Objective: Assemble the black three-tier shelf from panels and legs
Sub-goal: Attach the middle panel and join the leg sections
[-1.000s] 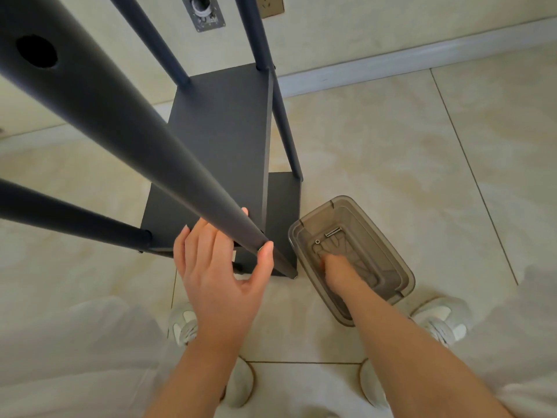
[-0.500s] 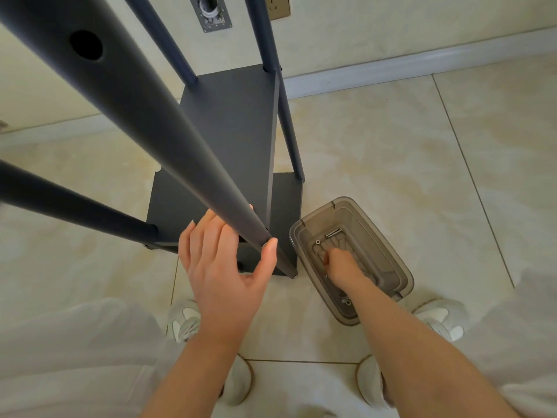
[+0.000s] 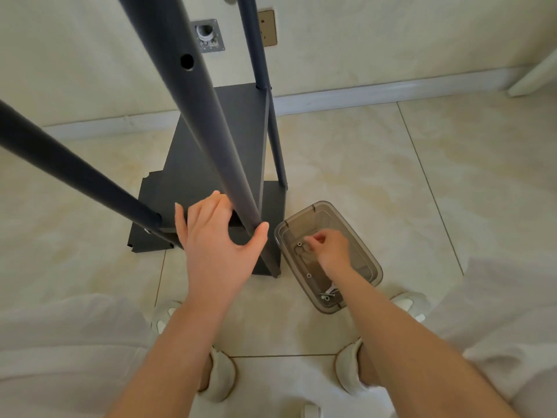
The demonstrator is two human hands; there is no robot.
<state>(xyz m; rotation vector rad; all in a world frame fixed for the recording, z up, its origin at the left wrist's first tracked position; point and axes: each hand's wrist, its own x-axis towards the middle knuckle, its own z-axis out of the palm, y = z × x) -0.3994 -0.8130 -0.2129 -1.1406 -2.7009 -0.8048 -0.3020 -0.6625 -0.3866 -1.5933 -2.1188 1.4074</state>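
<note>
A person steadies the black shelf [image 3: 241,131] with one hand and reaches into a box [image 3: 371,263] with the other.
The shelf stands on the tiled floor [image 3: 361,164], near its wall edge. The left hand [image 3: 217,245] wraps thumb and fingers round the near leg [image 3: 190,95], low down. The right hand [image 3: 330,251] is inside the clear box just right of the shelf, fingertips pinched together; I cannot tell whether they hold anything. Loose screws [image 3: 326,297] lie at the box's near end.

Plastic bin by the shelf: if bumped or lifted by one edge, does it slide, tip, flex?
Probably light: the plastic bin looks thin-walled and holds only a few screws. It likely slides rather than tips, since it looks squat and sits on glossy floor tile. Lifted by one edge it may flex, and the screws would probably run to the low end.
</note>
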